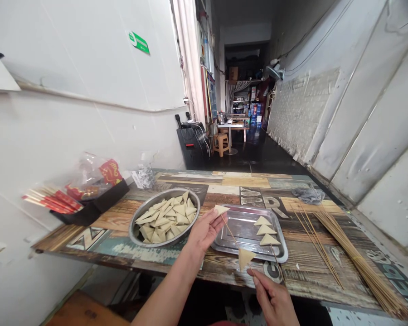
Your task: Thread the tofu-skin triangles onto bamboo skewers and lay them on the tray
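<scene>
My left hand (201, 233) pinches a pale, flat triangular food piece (221, 209) over the left edge of a metal tray (234, 246). In my right hand (274, 299), near the table's front edge, is a thin bamboo skewer (230, 232), held by its lower end. One triangle (245, 259) is threaded on it just above my fingers. The skewer's upper end reaches the piece in my left hand; whether it has pierced it I cannot tell. Inside the tray lies another skewer with three triangles (269, 239). A round metal bowl (133, 232) heaped with triangles (170, 215) stands left of my left hand.
To the right lie a few loose skewers (318, 246) and a large skewer bundle (363, 265). A crumpled grey cloth (308, 194) is behind them. At the left stand a black box (104, 201) with wrapped chopsticks (56, 199) and a clear plastic container (144, 176).
</scene>
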A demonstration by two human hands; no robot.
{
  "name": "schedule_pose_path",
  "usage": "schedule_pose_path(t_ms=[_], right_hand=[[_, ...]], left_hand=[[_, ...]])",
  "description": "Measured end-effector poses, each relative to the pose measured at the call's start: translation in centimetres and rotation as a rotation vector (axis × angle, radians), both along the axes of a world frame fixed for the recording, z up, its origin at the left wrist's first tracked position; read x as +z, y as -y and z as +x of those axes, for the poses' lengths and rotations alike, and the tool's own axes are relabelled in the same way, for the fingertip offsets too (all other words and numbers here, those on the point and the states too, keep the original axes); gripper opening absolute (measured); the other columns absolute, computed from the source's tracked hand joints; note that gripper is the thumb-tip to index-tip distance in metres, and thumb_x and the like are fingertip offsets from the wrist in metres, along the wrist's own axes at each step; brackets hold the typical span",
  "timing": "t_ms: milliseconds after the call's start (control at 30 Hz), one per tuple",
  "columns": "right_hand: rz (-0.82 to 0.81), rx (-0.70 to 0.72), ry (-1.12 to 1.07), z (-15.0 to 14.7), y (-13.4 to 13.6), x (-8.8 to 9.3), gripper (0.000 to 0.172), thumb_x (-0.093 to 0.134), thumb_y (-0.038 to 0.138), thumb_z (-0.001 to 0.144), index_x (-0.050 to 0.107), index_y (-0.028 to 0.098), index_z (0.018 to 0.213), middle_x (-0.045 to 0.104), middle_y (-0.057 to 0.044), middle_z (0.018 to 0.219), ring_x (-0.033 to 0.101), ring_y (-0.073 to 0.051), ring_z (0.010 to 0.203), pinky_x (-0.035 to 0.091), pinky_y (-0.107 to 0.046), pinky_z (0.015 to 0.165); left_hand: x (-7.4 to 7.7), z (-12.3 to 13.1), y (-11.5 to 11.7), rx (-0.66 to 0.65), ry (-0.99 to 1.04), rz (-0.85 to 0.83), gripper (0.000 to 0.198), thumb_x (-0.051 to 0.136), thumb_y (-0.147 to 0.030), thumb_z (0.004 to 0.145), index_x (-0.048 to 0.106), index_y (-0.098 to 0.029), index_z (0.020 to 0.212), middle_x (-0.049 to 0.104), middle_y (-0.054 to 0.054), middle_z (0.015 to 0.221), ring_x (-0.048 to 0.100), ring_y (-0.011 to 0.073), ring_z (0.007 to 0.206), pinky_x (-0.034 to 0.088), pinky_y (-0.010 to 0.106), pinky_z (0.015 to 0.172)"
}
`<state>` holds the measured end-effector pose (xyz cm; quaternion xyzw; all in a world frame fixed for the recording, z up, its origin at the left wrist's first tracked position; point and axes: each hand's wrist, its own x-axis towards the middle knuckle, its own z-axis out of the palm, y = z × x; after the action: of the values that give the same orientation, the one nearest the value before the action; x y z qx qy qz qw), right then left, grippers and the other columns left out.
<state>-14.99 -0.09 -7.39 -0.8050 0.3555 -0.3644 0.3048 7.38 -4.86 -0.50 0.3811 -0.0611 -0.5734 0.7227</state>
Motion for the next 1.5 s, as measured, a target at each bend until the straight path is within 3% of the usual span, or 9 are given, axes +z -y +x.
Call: schedule_pose_path(t_ms=[200,767,1100,1500], right_hand=[[-0.026,0.005,-0.012,0.1,0.1,0.3,0.031,0.042,0.028,0.087,0.065,0.015,0.101,0.069,-0.012,0.096,0.065,-0.018,0.090,0.051,-0.021,0.077],[0.000,0.000,0.003,0.2,0.3,-0.1,0.030,0.043,0.028,0.087,0.063,0.017,0.106,0.068,-0.010,0.100,0.063,-0.019,0.094,0.049,-0.024,0.082],[0.010,-0.027,0.017,0.4,0.4,-0.6,0.032,0.042,0.029,0.087,0.064,0.012,0.103,0.068,-0.012,0.099,0.063,-0.018,0.095,0.048,-0.022,0.083],[0.087,-0.086,0.066,1.1,0.4,0.8,0.034,0.040,0.033,0.088,0.065,0.015,0.101,0.069,-0.010,0.094,0.064,-0.019,0.091,0.050,-0.023,0.078]], left_hand=[[0.2,0.2,0.0,-0.010,0.025,0.015,0.009,0.058,-0.013,0.075,0.056,-0.010,0.084,0.067,0.012,0.078,0.066,0.0192,0.073,0.053,0.039,0.074],[0.8,-0.5,-0.6,-0.064,0.097,-0.009,0.012,0.059,-0.012,0.075,0.058,-0.008,0.086,0.068,0.012,0.080,0.065,0.0199,0.076,0.053,0.035,0.076],[1.3,-1.7,-1.2,-0.099,0.125,-0.015,0.012,0.059,-0.013,0.075,0.059,-0.007,0.085,0.067,0.014,0.084,0.065,0.0204,0.078,0.051,0.037,0.080],[-0.6,-4.5,-1.7,-0.205,0.132,0.030,0.018,0.066,-0.018,0.069,0.062,-0.010,0.085,0.067,0.012,0.089,0.064,0.0194,0.079,0.052,0.029,0.069]])
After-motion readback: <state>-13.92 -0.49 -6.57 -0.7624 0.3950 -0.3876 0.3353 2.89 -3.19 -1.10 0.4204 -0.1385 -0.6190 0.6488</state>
